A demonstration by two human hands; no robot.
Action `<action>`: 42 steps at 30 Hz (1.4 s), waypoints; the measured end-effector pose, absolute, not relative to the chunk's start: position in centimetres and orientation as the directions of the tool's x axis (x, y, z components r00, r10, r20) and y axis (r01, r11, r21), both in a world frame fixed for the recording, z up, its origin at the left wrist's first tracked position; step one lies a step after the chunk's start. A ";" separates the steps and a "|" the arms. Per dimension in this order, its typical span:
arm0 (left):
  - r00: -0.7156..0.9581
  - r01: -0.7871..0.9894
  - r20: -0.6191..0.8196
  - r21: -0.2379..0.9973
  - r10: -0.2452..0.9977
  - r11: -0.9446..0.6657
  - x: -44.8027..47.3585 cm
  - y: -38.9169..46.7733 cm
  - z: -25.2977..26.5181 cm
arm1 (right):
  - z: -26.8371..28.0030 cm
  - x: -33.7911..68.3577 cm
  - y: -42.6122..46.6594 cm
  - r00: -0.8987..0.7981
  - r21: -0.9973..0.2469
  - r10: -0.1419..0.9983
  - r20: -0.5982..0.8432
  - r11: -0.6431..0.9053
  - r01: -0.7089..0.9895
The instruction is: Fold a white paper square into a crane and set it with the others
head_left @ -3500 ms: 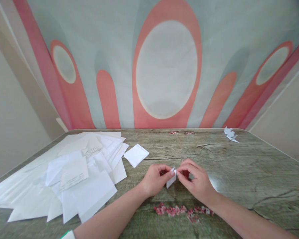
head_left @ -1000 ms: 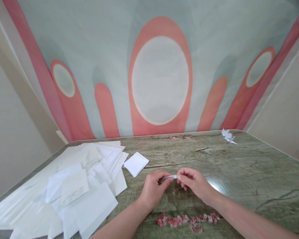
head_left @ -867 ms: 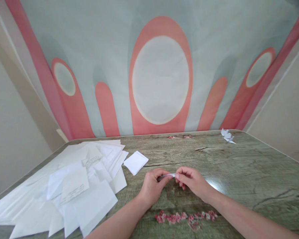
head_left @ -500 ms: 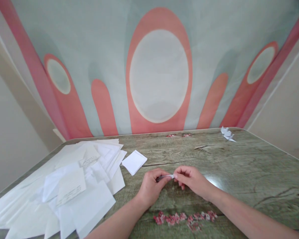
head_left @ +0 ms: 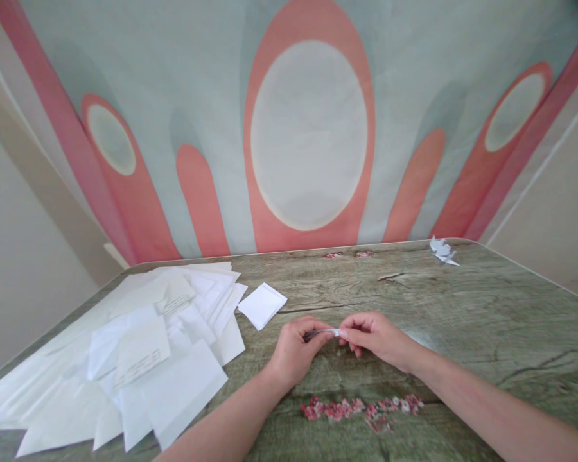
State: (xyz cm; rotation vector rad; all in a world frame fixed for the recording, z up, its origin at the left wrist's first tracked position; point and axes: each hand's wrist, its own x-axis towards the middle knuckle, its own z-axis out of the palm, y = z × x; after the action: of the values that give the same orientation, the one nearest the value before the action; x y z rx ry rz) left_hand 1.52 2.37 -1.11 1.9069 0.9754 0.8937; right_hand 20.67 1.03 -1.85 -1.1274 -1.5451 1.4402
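Observation:
A small folded piece of white paper (head_left: pixel 336 332) is pinched between both hands above the middle of the table. My left hand (head_left: pixel 296 350) grips its left end between thumb and fingers, with the fingers hiding much of it. At the right end, my right hand (head_left: pixel 376 337) pinches the tip with thumb and forefinger, its other fingers curled below. Just beyond my left hand lies a small stack of square white paper (head_left: pixel 262 305), flat on the table.
A large spread of loose white sheets (head_left: pixel 187 385), a few with printed lines, covers the table's left side. Folded white paper pieces (head_left: pixel 443 250) sit at the far right. The wood-patterned table (head_left: pixel 486 321) bears pink floral print (head_left: pixel 337 409). A patterned wall covering (head_left: pixel 212 115) rises behind.
Both hands keep their pinch on the folded paper, with only slight finger movement. The whole view has shifted a little, so the table sits slightly higher.

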 end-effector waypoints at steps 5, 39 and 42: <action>0.461 0.306 0.221 0.870 0.860 -0.387 1.4 2.3 -1.1 | -2.1 20.6 0.9 -0.343 -0.990 0.939 -0.024 0.025 0.136; 0.445 0.286 0.165 0.905 0.880 -0.314 1.5 2.4 -0.9 | -2.1 20.4 0.7 -0.267 -0.971 0.956 0.120 0.169 0.169; 0.438 0.274 0.164 0.912 0.884 -0.305 1.5 2.5 -1.0 | -1.8 20.3 0.5 -0.241 -0.931 0.946 0.217 0.275 0.242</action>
State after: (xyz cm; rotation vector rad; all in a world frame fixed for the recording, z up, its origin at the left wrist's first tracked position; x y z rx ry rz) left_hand 1.53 2.47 -0.98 1.8115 0.9900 0.8721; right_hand 20.27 0.51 -1.78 -1.1018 -1.6786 1.0220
